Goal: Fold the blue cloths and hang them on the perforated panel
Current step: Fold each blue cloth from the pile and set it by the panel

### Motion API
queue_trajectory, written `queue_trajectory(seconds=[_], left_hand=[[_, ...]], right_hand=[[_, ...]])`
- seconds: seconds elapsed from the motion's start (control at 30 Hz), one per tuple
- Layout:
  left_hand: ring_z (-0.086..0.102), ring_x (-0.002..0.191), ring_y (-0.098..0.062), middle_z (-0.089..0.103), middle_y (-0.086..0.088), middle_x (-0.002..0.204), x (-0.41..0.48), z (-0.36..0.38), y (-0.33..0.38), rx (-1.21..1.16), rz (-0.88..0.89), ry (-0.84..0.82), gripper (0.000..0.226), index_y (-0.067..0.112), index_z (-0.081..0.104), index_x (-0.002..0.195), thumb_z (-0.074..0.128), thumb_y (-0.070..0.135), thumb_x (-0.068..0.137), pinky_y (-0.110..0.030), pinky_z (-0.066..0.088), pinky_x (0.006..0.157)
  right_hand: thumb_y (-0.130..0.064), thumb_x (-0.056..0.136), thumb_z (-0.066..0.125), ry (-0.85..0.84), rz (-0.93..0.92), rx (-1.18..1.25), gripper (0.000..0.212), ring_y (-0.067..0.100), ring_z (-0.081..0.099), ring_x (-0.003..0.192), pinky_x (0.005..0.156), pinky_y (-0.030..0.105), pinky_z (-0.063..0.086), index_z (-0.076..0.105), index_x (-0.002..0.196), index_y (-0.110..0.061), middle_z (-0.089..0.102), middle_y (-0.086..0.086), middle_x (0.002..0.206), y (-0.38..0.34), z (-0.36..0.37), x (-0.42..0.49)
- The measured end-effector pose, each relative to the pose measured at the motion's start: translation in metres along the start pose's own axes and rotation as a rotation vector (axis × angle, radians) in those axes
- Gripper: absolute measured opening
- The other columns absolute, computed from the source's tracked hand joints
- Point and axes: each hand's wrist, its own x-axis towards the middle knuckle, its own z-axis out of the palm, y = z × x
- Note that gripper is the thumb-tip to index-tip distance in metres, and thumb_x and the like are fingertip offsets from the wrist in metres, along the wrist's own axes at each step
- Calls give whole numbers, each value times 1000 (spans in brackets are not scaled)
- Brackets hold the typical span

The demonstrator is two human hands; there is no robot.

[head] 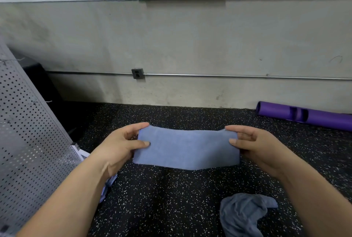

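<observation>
While the left hand (122, 145) pinched one short end of the folded blue cloth (186, 149) between thumb and fingers, the right hand (255, 145) pinched the opposite end likewise. The cloth was held stretched between them, clear of the speckled floor (171, 198). Its lower edge dipped to a shallow point near the middle, which suggested the layers were not quite square.

Judgement: before any further fold or hanging, both grips should draw the cloth taut and level so the edges align, thumbs pressing on top to stop the layers sliding.

Left of the left-hand grip stood the perforated panel (28, 131), tilted, with a wire hook (44, 101) projecting higher up. The cloth would need carrying that way without loosening either pinch. Below the right-hand grip, a second blue cloth (245, 214) lay crumpled on the floor, unfolded. Beyond the right hand, a purple roller (304, 115) lay against the wall.
</observation>
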Motion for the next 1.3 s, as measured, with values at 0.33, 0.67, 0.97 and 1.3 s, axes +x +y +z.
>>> queue_trajectory(seconds=[0.33, 0.67, 0.97, 1.3], left_hand=[[73, 113, -35, 81, -5, 113, 6, -15, -3, 356, 197, 58, 60, 30, 79, 120, 83, -14, 79, -36, 61, 94], [74, 103, -24, 81, -10, 111, -1, -10, 3, 279, 221, 28, 56, 18, 77, 125, 81, -15, 80, -24, 62, 86], [76, 98, -22, 82, 5, 104, 0, -4, 2, 576, 350, 118, 41, 28, 82, 109, 85, -4, 84, -35, 62, 90], [74, 96, -15, 81, -3, 107, -8, -1, 7, 417, 233, 88, 11, 19, 78, 109, 69, 23, 104, -31, 57, 84]], right_hand=[[-1, 96, 73, 47, -33, -264, 31, 22, 76, 106, 103, 44, 56, 83, 112, -25, 83, 5, 103, 6, -11, 2], [10, 83, 83, 102, -174, -269, 53, 17, 78, 103, 94, 34, 61, 79, 120, -27, 82, 0, 107, -1, -12, -4], [0, 85, 86, 172, -281, -547, 42, -1, 70, 73, 70, 20, 58, 79, 111, -31, 78, -13, 86, 4, -16, 1], [-26, 101, 72, 177, -246, -507, 16, 10, 72, 105, 90, 32, 55, 76, 114, -34, 77, -10, 113, 4, -21, 5]])
